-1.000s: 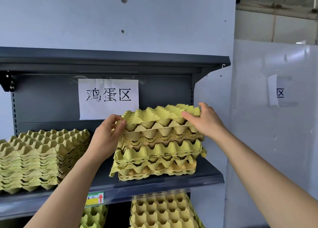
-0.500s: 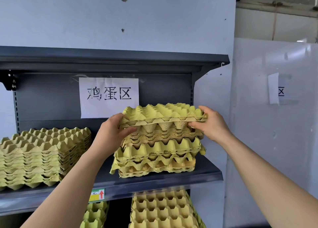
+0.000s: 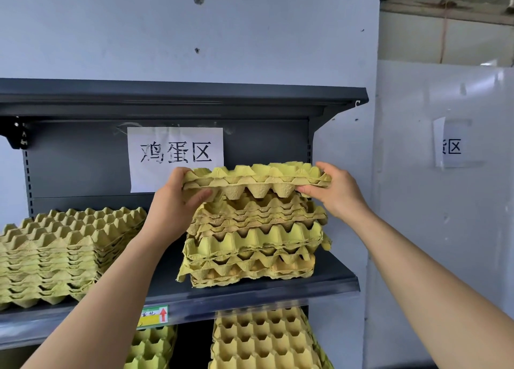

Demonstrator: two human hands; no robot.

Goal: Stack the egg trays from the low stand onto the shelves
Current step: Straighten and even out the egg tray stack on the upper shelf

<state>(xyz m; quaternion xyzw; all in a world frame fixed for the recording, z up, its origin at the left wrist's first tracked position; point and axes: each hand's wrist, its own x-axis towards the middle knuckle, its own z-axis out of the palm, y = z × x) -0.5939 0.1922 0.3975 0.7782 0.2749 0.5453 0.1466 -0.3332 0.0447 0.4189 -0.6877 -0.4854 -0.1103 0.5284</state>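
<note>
Above the right stack on the shelf, lifting the top trays higher than before, gripping their ends with curled fingers of left hand and right hand.

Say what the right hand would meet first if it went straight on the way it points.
The top egg trays it grips: the right hand points left into their edge. Depth beyond is unclear.

Both forearms are bare along their whole visible length, one from seven o'clock, one from four o'clock; the left hand and the right hand are bare as well; slender wrists.
</note>
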